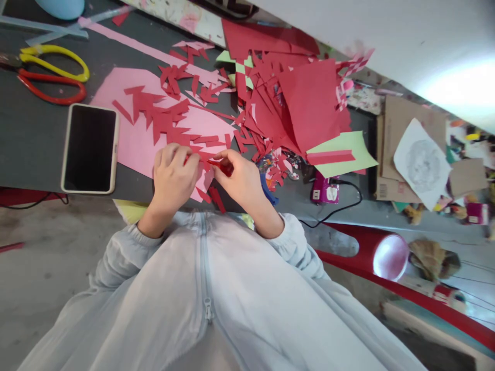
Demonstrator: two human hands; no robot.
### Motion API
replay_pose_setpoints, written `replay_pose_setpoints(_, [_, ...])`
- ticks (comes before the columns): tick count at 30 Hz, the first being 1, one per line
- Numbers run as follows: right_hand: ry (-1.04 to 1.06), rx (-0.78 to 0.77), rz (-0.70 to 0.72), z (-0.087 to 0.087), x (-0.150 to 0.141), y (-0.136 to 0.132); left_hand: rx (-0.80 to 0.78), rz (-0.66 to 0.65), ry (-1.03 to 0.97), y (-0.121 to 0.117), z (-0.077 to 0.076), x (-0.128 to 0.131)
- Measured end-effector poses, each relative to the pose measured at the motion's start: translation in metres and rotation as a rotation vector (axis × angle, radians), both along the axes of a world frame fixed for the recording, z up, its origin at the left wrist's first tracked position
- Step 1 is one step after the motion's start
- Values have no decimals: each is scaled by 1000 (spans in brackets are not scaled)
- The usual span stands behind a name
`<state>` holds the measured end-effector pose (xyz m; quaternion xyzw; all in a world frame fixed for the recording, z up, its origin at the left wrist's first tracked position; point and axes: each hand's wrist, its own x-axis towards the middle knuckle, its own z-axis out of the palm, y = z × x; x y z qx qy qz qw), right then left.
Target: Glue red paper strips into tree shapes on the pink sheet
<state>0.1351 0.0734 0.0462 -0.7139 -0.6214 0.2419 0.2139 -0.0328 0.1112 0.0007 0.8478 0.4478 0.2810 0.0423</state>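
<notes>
My left hand (176, 170) is closed, its fingers bent over the lower edge of a pink paper sheet (131, 144), with red paper at the fingertips. Close to its right, my right hand (240, 178) pinches a small folded red paper strip (221, 166) between thumb and fingers. The fingertips of both hands nearly meet, and they partly hide the paper there. Red paper cutouts (160, 118), several of them pointed, lie across the pink sheet above my hands. A few narrow red scraps (216, 198) lie at the table's front edge.
A phone (91, 148) and scissors (54, 77) with yellow and red handles lie at the left. Red paper sheets (309, 98) and scraps are heaped at the back right, beside a green sheet (344, 154). A purple box (325, 189) and black cable sit near the front edge.
</notes>
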Motion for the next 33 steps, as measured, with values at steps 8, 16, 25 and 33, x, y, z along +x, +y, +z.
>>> replay_pose_setpoints(8, [-43,-55,-32,0,11,-23,75,-4,12,3,-1,0])
replay_pose_setpoints(16, [-219,-175,54,17,30,-46,29,-30,40,1,-3,-3])
replay_pose_setpoints(25, [-313,111,167,12,2,-15,-49,-38,14,2,3,-5])
replay_pose_setpoints(33, [-322,389,260,-13,-6,6,-102,4,-5,4,17,-8])
